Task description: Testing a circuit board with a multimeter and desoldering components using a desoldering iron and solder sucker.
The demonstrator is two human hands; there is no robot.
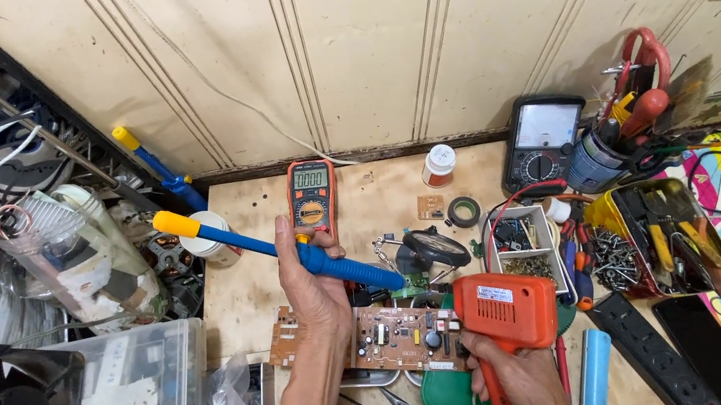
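While a brown circuit board (pixel 398 336) lies below, a blue desoldering pump (pixel 292 251) is gripped in the left hand's (pixel 314 284) curled fingers and an orange soldering gun (pixel 506 314) is clenched by the right hand (pixel 522 382), both tips angled toward it

A blue desoldering pump (pixel 292 248) with a yellow plunger knob is held slantwise above a wooden bench, knob raised to the upper left, tip lowered to the right. An orange soldering gun (pixel 505 314) is gripped by its handle, its boxy body upright and its nose, mostly hidden, turned left. Both tools are brought together at the right end of a brown circuit board (pixel 389 335), which is laid flat near the bench's front edge. The board is seen component side up, studded with small black, white and grey parts, and is partly covered at its left.
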